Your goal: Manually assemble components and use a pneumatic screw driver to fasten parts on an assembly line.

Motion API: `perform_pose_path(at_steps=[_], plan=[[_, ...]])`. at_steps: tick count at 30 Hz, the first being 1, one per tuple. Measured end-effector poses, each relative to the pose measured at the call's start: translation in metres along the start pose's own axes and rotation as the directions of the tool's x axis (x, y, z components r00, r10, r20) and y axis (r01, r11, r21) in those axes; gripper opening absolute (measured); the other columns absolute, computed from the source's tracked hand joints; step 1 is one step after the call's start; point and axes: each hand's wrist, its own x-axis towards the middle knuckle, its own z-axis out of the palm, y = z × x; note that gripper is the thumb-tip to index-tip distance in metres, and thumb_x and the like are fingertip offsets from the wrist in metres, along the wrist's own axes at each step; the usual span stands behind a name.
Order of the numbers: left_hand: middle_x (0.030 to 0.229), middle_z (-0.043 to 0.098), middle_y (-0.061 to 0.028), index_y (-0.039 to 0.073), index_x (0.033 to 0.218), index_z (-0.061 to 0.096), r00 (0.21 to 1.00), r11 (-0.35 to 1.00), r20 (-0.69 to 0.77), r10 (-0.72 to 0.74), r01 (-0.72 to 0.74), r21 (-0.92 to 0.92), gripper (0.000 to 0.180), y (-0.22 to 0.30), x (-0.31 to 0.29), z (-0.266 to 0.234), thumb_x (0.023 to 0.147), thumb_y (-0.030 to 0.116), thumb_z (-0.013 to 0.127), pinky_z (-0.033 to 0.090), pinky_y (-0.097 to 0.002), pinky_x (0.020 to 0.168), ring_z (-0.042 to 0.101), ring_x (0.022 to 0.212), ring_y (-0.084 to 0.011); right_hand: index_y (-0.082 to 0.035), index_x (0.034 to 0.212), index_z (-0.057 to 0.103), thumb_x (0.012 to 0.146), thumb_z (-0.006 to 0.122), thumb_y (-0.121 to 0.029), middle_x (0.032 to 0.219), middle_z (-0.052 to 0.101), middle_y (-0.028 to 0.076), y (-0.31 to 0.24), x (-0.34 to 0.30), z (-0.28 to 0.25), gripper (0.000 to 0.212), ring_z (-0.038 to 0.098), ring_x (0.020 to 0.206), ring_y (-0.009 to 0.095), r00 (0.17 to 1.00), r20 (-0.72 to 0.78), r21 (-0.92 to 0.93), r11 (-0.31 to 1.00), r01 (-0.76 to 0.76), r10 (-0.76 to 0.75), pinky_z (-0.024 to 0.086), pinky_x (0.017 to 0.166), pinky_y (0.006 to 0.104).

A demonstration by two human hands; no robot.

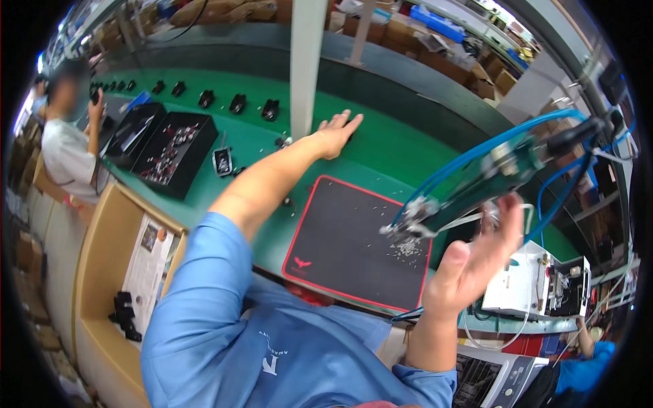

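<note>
I'm holding both hands wide: left hand over the bench, right hand beside the tool, whose swinging could scatter loose pieces off the mat's right edge.

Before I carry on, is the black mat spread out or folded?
Spread out: the black mat lies flat on the green bench, with small pale pieces on its right side.

A black rectangular mat is edged in red on a flat green counter.
A red winged emblem is printed at the mat's near left corner; small whitish slivers are speckled toward its right edge.
</note>
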Motion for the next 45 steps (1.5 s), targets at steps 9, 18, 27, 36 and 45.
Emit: perform_pose_path(at_steps=[9, 18, 27, 36, 45], plan=[[0.125, 0.064, -0.0143, 0.004, 0.132, 0.064, 0.983, 0.911, -0.113, 0.147, -0.179, -0.371, 0.045, -0.017, -0.314, -0.099, 0.088, -0.007, 0.065, 0.050, -0.0437, 0.102, 0.061, 0.120, -0.0333, -0.004, 0.105, 0.070, 0.086, 0.074, -0.007, 0.106, 0.069, 0.015, 0.068, -0.094, 0.148, 0.020, 0.066, 0.100, 0.037, 0.731, 0.675, -0.160, 0.987, 0.009, 0.102, 0.054, 0.088, 0.0461], [0.151, 0.048, -0.0132, 0.010, 0.149, 0.049, 0.967, 0.980, -0.166, 0.195, -0.198, -0.003, 0.078, -0.058, -0.317, -0.041, 0.079, 0.003, 0.081, 0.037, -0.0507, 0.115, 0.043, 0.144, -0.0344, -0.004, 0.106, 0.070, 0.084, 0.075, -0.007, 0.105, 0.071, 0.016, 0.081, -0.128, 0.190, 0.023, 0.066, 0.101, 0.038, 0.723, 0.681, -0.274, 0.956, 0.109, 0.112, 0.054, 0.091, 0.0466], [0.158, 0.045, -0.0118, 0.010, 0.153, 0.044, 0.941, 0.910, 0.008, 0.337, -0.328, 0.255, 0.087, -0.083, -0.215, -0.018, 0.077, 0.016, 0.085, 0.029, -0.0596, 0.118, 0.035, 0.153, -0.0306, -0.002, 0.102, 0.072, 0.084, 0.076, -0.003, 0.096, 0.068, 0.014, 0.031, -0.155, 0.049, 0.018, 0.069, 0.082, 0.032, 0.754, 0.496, -0.396, 0.885, -0.245, 0.431, 0.057, 0.076, 0.0429], [0.136, 0.050, -0.0209, -0.002, 0.145, 0.050, 0.862, 0.794, -0.101, 0.496, -0.498, -0.349, 0.074, 0.026, -0.215, -0.014, 0.083, 0.025, 0.082, 0.046, -0.0408, 0.110, 0.054, 0.126, -0.0380, 0.001, 0.113, 0.071, 0.089, 0.065, 0.006, 0.110, 0.064, 0.016, 0.046, -0.162, 0.003, 0.025, 0.067, 0.098, 0.034, 0.734, 0.587, -0.375, 0.919, -0.126, 0.340, 0.055, 0.085, 0.0412], [0.132, 0.054, -0.0147, 0.006, 0.147, 0.052, 0.849, 0.760, -0.293, 0.440, -0.526, -0.382, 0.079, 0.057, -0.223, 0.077, 0.081, 0.035, 0.084, 0.039, -0.0437, 0.103, 0.055, 0.120, -0.0333, -0.002, 0.103, 0.075, 0.085, 0.076, -0.003, 0.110, 0.072, 0.013, 0.049, -0.166, 0.008, 0.018, 0.069, 0.101, 0.032, 0.746, 0.580, -0.388, 0.916, -0.100, 0.327, 0.056, 0.087, 0.0410]])
